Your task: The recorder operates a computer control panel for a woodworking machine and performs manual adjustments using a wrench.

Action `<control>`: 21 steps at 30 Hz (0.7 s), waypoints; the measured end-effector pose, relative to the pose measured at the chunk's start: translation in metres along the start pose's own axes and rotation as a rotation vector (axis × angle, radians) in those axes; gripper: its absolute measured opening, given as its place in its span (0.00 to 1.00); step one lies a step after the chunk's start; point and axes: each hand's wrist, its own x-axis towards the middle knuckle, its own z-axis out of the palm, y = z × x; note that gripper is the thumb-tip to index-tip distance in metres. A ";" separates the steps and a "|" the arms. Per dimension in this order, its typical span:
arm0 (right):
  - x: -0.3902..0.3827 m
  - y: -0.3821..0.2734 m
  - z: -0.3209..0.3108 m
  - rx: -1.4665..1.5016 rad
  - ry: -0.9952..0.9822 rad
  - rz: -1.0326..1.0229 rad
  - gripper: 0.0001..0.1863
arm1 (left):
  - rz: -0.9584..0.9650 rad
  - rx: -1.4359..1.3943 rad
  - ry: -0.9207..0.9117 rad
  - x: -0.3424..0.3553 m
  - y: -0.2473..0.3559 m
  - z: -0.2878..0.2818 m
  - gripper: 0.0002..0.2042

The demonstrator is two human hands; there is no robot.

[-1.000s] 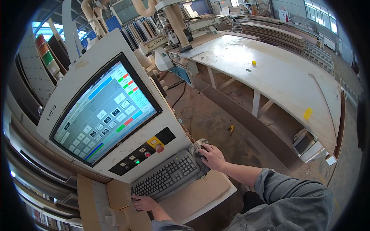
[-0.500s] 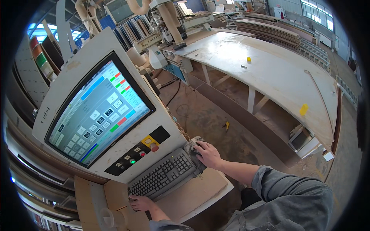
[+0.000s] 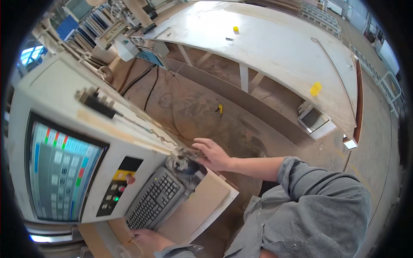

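My right hand point(image 3: 208, 152) is raised over the dusty mouse area point(image 3: 183, 164), fingers apart and holding nothing. At the left end of the grey keyboard point(image 3: 152, 200) is my left hand point(image 3: 146, 238), its fingers blurred and partly hidden. The keyboard rests on a shelf with a pale board point(image 3: 206, 202) in front. Behind it stand a lit screen point(image 3: 62, 167) and a strip of coloured buttons point(image 3: 116, 191) on a white console point(image 3: 56, 81), with cable connectors point(image 3: 97, 101) on its side.
A long white machine table point(image 3: 275, 47) runs across the right, with yellow pieces point(image 3: 315, 89) on top. On the dusty floor lie black hoses point(image 3: 148, 92) and a small yellow tool point(image 3: 220, 109). A machine head point(image 3: 144, 19) and stacked sheets point(image 3: 279, 6) are farther back.
My view has swung to the right, so the console sits lower left and appears side-on. My right hand has come up off the mouse, fingers spreading. My left hand stays at the keyboard.
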 end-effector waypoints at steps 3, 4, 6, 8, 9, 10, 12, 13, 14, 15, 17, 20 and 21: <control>-0.010 0.058 -0.064 -0.042 -0.089 0.223 0.28 | 0.097 -0.125 0.471 -0.004 0.006 -0.024 0.11; -0.017 0.089 -0.080 -0.073 -0.012 0.198 0.26 | 0.078 -0.151 0.413 -0.010 0.021 -0.034 0.11; -0.032 0.129 -0.133 -0.026 -0.095 0.449 0.23 | 0.031 -0.205 0.287 -0.031 0.057 -0.055 0.12; -0.056 0.172 -0.175 -0.106 -0.100 0.606 0.20 | -0.008 -0.270 0.157 -0.046 0.092 -0.072 0.12; -0.068 0.193 -0.188 -0.119 -0.091 0.671 0.20 | -0.034 -0.299 0.090 -0.055 0.110 -0.079 0.12; -0.069 0.209 -0.205 -0.101 -0.150 0.809 0.20 | -0.061 -0.326 0.013 -0.070 0.128 -0.087 0.12; -0.052 0.232 -0.211 -0.164 -0.171 0.849 0.20 | -0.127 -0.376 -0.145 -0.102 0.161 -0.103 0.12; -0.032 0.244 -0.210 -0.166 -0.187 0.823 0.20 | -0.163 -0.402 -0.226 -0.120 0.180 -0.111 0.12; -0.007 0.256 -0.205 -0.167 -0.201 0.797 0.20 | -0.201 -0.429 -0.303 -0.136 0.199 -0.119 0.12; 0.017 0.275 -0.196 -0.177 -0.219 0.780 0.20 | -0.239 -0.464 -0.370 -0.146 0.223 -0.123 0.12; 0.066 0.315 -0.165 -0.124 -0.268 0.660 0.19 | -0.309 -0.544 -0.485 -0.153 0.275 -0.122 0.13; 0.163 0.358 -0.107 -0.105 -0.266 0.519 0.18 | -0.386 -0.683 -0.632 -0.138 0.355 -0.103 0.13; 0.198 0.370 -0.089 -0.072 -0.290 0.430 0.17 | -0.410 -0.733 -0.681 -0.131 0.384 -0.095 0.13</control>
